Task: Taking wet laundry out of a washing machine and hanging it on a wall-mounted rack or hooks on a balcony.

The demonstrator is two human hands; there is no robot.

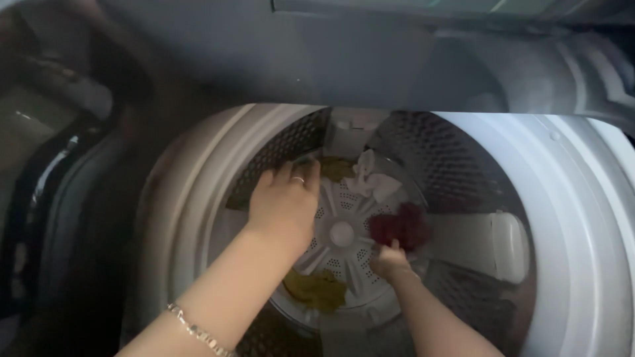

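Observation:
I look down into a top-loading washing machine drum (456,158). My left hand (283,201), with a ring and a bracelet on the wrist, reaches into the drum over its left side, fingers spread, with nothing visibly held. My right hand (390,259) is deep in the drum and grips a dark red cloth (401,226) lying on the white pulsator (341,233). A white cloth (374,182) lies at the far side of the drum bottom. An olive-yellow cloth (316,291) lies at the near side, and another olive piece (337,168) lies beyond my left hand.
The white rim of the machine (582,218) rings the drum. A white plastic fin (509,246) stands out from the right drum wall. The raised lid (331,53) stands behind. Dark surroundings lie to the left.

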